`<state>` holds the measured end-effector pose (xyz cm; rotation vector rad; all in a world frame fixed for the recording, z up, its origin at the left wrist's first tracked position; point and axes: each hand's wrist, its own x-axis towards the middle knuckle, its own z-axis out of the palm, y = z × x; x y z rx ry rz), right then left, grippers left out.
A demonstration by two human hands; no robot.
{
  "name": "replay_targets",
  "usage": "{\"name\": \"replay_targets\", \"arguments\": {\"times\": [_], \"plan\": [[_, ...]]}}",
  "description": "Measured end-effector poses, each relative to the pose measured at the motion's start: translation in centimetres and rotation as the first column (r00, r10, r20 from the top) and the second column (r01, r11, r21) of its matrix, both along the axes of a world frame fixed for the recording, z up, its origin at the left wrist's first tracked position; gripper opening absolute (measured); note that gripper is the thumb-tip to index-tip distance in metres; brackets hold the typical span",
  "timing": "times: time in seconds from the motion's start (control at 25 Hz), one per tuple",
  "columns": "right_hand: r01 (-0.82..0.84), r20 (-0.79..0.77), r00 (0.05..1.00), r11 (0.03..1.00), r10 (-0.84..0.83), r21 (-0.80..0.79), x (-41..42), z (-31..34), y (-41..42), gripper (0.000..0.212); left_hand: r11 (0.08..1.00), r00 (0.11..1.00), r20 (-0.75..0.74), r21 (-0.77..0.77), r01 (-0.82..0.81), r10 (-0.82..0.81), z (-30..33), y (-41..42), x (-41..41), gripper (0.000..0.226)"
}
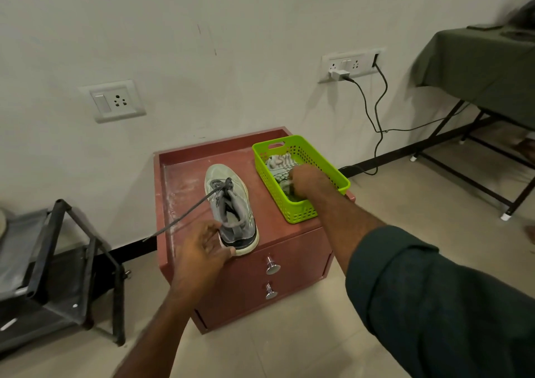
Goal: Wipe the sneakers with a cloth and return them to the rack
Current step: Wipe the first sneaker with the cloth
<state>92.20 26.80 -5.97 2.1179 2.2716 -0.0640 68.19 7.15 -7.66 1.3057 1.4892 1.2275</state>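
Red-brown cabinet top (185,172) under your left hand (202,250) gripping the sneaker's (231,204) heel; your right hand (307,180) grasps the cloth (279,164) in the green basket (301,212).

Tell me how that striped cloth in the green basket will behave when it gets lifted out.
The striped cloth lies crumpled in the green basket, so it is probably soft and will droop from the right hand. It looks thin, so likely light. The basket seems light too, and its perforated walls might snag the cloth and shift it on the cabinet.
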Motion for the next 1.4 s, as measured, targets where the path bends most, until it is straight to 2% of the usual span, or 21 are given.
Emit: {"name": "replay_targets", "arguments": {"times": [0.08,0.16,0.2,0.28,0.32,0.36,0.4,0.44,0.52,0.56,0.6,0.68,0.72,0.84,0.96,1.08,1.16,1.24,1.28,1.32,1.4], "plan": [[0.046,-0.202,0.979,0.991,-0.02,0.125,-0.1,0.5,-0.6,0.024,1.0,0.999,-0.037,-0.001,0.006,-0.006,0.0,0.1,-0.4,0.053],[0.207,-0.577,0.817,0.937,-0.007,0.281,-0.5,1.6,-2.5,0.015,1.0,0.992,-0.124,0.016,0.022,-0.02,0.2,0.2,-0.6,0.055],[0.316,-0.757,0.653,0.896,0.034,0.312,-1.0,2.6,-4.3,0.016,0.999,0.985,-0.174,0.046,0.019,-0.011,0.3,0.3,-0.7,0.054],[0.44,-0.985,0.155,0.888,0.074,0.135,-2.9,3.9,-8.9,0.023,0.996,0.967,-0.254,0.084,0.018,0.004,0.6,0.3,-0.6,0.054],[0.404,-0.995,-0.097,0.914,-0.003,-0.042,-3.9,3.9,-11.2,0.024,0.996,0.957,-0.289,0.083,0.026,0.0,0.6,0.3,-0.4,0.052],[0.31,-0.953,-0.268,0.923,-0.145,-0.227,-4.8,3.5,-13.3,0.021,0.996,0.946,-0.325,0.083,0.041,-0.012,0.8,0.3,0.0,0.05],[0.195,-0.887,-0.352,0.903,-0.301,-0.383,-5.5,2.9,-15.3,0.017,0.995,0.932,-0.362,0.082,0.052,-0.019,0.9,-0.1,0.4,0.049],[0.104,-0.83,-0.376,0.871,-0.412,-0.48,-6.1,1.9,-16.4,0.012,0.993,0.919,-0.395,0.099,0.059,-0.015,0.9,-0.4,0.8,0.047],[0.073,-0.842,-0.321,0.875,-0.434,-0.479,-6.7,0.5,-17.9,0.015,0.99,0.891,-0.45,0.143,0.004,0.062,1.0,-1.0,1.3,0.034],[0.145,-0.92,-0.213,0.92,-0.33,-0.364,-6.6,0.0,-17.9,0.019,0.989,0.89,-0.445,0.148,-0.032,0.096,1.1,-1.3,1.1,0.028],[0.227,-0.986,0.0,0.96,-0.168,-0.164,-6.5,-0.3,-17.6,0.019,0.987,0.898,-0.423,0.146,-0.062,0.119,1.0,-1.3,0.7,0.023],[0.274,-0.885,0.458,0.932,0.089,0.236,-6.1,0.0,-17.0,0.02,0.99,0.925,-0.363,0.12,-0.073,0.112,0.7,-1.3,-0.8,0.016],[0.287,-0.824,0.547,0.891,0.149,0.352,-6.1,0.5,-16.8,0.026,0.994,0.942,-0.324,0.097,-0.06,0.088,0.5,-1.3,-1.7,0.016],[0.291,-0.812,0.52,0.838,0.266,0.461,-6.6,0.1,-15.6,0.047,0.996,0.975,-0.214,0.074,-0.044,0.058,0.4,-1.7,-3.0,0.012],[0.012,-0.766,0.555,0.918,0.324,0.397,-9.6,-2.7,-16.2,0.058,0.985,0.953,-0.263,0.131,-0.115,0.147,0.5,-1.5,-2.6,0.008],[-0.139,-0.732,0.531,0.896,0.428,0.423,-10.6,-4.7,-18.0,0.062,0.971,0.916,-0.342,0.187,-0.151,0.208,0.4,-1.4,-1.9,0.019],[-0.372,-0.713,0.521,0.877,0.468,0.304,-8.6,-4.4,-18.9,0.061,0.972,0.907,-0.357,0.156,-0.177,0.223,0.3,-1.3,-2.1,0.016],[-0.569,-0.72,0.562,0.822,0.408,0.022,-6.7,-3.4,-19.8,0.051,0.973,0.913,-0.338,0.124,-0.196,0.227,0.4,-1.4,-2.8,0.015],[-0.561,-0.76,0.546,0.827,0.353,-0.019,-6.4,-3.1,-19.8,0.046,0.971,0.915,-0.328,0.124,-0.204,0.234,0.4,-1.4,-3.2,0.017],[-0.477,-0.839,0.471,0.879,0.274,0.019,-6.8,-2.5,-19.6,0.045,0.97,0.918,-0.318,0.124,-0.209,0.238,0.4,-1.3,-3.5,0.02],[-0.148,-0.945,0.262,0.975,0.197,0.163,-7.7,-1.2,-18.6,0.046,0.974,0.924,-0.313,0.112,-0.195,0.221,0.4,-1.7,-3.6,0.023]]}}
